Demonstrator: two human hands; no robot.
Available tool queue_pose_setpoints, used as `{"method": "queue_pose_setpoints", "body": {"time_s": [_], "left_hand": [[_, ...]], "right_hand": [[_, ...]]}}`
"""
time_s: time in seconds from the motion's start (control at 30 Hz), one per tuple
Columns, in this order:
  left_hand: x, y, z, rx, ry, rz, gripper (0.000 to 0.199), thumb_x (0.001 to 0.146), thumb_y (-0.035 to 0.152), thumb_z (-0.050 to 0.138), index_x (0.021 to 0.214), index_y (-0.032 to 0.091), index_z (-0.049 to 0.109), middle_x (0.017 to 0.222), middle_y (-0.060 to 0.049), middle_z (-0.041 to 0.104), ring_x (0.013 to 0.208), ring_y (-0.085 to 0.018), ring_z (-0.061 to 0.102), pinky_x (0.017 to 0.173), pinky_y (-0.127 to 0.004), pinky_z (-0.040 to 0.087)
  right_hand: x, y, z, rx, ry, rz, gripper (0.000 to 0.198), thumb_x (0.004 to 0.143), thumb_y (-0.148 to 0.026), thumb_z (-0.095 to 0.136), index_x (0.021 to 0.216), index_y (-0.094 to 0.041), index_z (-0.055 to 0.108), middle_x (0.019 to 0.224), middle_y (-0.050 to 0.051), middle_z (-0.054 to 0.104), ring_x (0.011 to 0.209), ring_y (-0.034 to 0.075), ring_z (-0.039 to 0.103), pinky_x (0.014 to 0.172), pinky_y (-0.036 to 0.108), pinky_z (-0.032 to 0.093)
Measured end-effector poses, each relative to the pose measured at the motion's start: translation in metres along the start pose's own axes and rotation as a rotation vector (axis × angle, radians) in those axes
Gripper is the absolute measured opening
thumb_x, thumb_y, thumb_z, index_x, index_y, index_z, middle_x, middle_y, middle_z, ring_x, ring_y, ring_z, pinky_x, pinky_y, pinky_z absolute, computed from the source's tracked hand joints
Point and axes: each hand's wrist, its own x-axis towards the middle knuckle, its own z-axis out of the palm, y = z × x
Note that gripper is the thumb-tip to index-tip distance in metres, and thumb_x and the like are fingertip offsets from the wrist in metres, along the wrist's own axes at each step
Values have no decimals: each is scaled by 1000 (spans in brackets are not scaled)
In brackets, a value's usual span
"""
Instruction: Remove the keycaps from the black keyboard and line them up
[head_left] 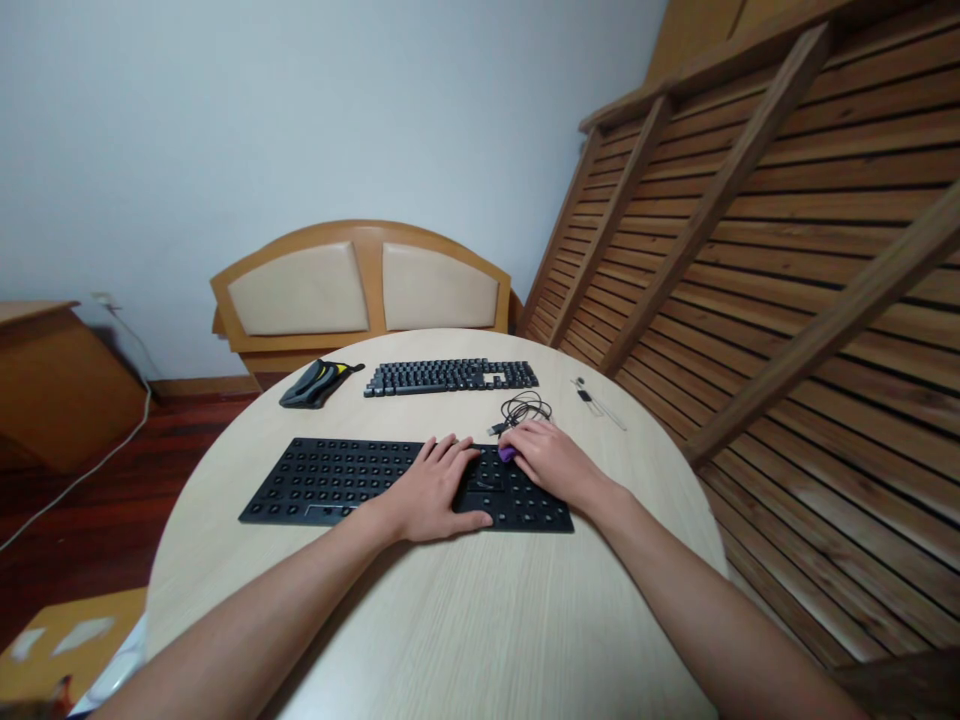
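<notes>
A black keyboard base (pixel 345 470) with its keycaps off lies across the table before me. My left hand (pixel 435 490) rests on its right half, fingers spread and thumb near the front edge. At the upper right of the base, my right hand (pixel 547 455) is closed on a small purple lump (pixel 508 453), pressed against the board. Its fingers hide part of the lump, and I cannot tell its material. Just behind that hand sits a coiled black USB cable (pixel 525 405).
Removed keycaps (pixel 442 376) stand in keyboard order farther back on the round table (pixel 480 620). A black, grey and yellow pouch-like item (pixel 319 383) lies back left. Small tools (pixel 592 400) lie back right. A slatted wooden frame (pixel 750 290) leans on the right.
</notes>
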Motion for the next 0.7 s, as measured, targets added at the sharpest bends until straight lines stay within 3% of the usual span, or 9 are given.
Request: {"method": "queue_pose_setpoints", "body": {"time_s": [0.27, 0.7], "left_hand": [[0, -2, 2, -15, 4, -5, 90, 80, 79, 47, 143, 14, 36, 156, -19, 32, 145, -39, 24, 118, -58, 17], [0, -1, 2, -2, -3, -12, 93, 79, 80, 46, 143, 13, 37, 156, -19, 33, 144, -40, 25, 117, -58, 18]], "right_hand": [[-8, -20, -13, 6, -136, -32, 15, 87, -8, 56, 95, -18, 65, 86, 7, 64, 85, 22, 59, 79, 33, 44], [-26, -48, -36, 263, -274, -11, 10, 75, -16, 66, 81, -24, 67, 76, -1, 68, 75, 18, 61, 72, 29, 41]]}}
